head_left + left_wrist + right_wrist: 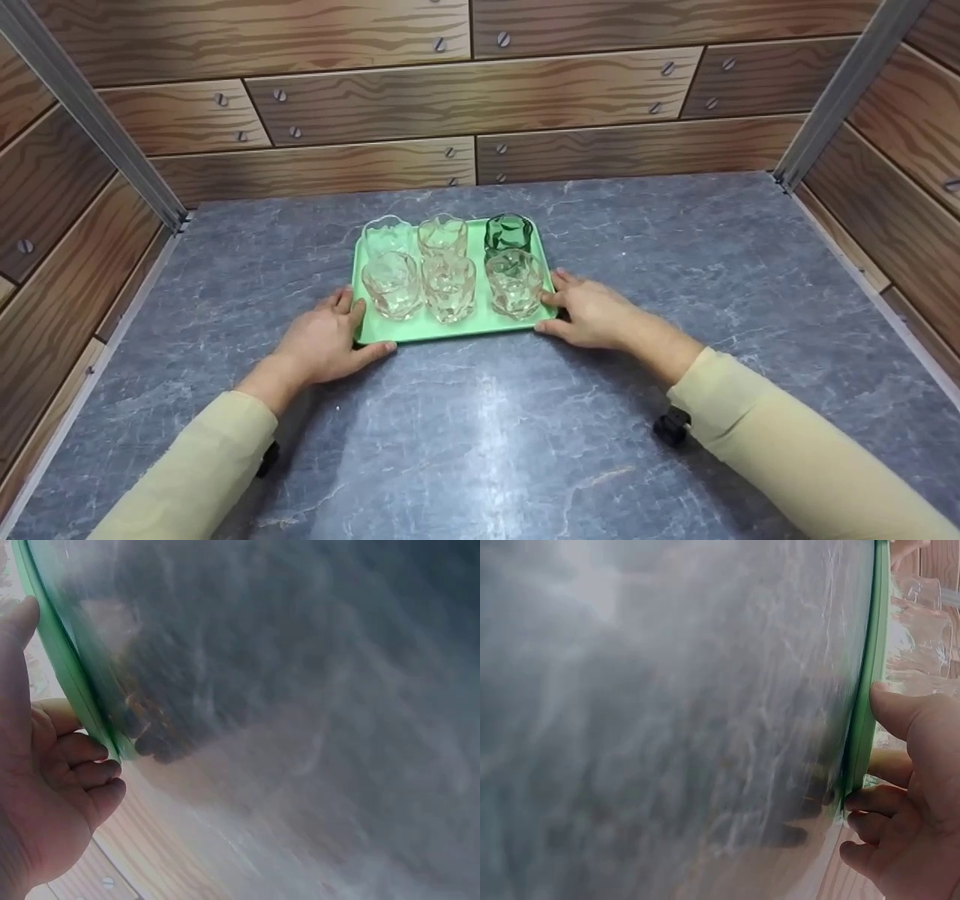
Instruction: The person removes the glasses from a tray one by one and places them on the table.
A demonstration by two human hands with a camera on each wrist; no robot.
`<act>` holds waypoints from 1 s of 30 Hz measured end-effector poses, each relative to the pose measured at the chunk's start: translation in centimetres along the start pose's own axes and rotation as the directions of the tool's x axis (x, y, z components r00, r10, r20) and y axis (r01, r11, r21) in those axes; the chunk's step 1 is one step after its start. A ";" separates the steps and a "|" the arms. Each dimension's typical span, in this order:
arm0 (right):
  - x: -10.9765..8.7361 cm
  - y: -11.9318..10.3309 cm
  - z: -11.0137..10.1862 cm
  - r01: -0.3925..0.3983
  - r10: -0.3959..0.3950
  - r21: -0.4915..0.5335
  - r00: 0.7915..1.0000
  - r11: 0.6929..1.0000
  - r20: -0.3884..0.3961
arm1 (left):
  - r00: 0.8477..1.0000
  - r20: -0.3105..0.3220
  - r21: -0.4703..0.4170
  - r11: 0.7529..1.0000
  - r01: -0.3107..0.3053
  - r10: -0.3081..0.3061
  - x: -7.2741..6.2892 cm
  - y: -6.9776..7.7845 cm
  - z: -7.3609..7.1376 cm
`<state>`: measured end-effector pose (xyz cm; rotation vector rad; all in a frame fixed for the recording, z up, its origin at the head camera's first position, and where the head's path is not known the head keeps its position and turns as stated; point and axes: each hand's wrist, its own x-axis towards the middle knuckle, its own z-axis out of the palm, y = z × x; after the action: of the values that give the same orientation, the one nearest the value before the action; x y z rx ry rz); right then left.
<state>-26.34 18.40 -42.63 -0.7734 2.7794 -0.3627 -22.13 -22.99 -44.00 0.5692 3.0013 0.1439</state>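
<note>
A light green tray (450,330) is at the middle of the grey marbled table, carrying several drinking glasses in two rows. Clear faceted glasses (448,289) fill the front row; a dark green glass (508,234) is at the back right. My left hand (322,341) grips the tray's left front corner, thumb along the front rim. At the right front corner my right hand (600,315) holds the tray, a finger close to the nearest clear glass (514,285). Both wrist views show fingers against the green rim (64,664). Whether the tray touches the table is unclear.
Wood-patterned panels (472,97) enclose the table (465,435) at the back and both sides. Grey metal posts (847,97) stand at the back corners. Dark wrist devices (671,427) show below the sleeves.
</note>
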 end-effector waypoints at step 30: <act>-6.2 -2.2 2.3 0.061 -0.063 -0.059 0.998 0.996 -0.031 | 0.993 -0.075 0.051 0.995 -0.086 0.089 -5.0 2.1 1.0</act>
<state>-19.42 19.47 -43.18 -0.8765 2.8127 -0.3090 -16.67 -22.78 -44.41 0.7166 3.0626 0.1028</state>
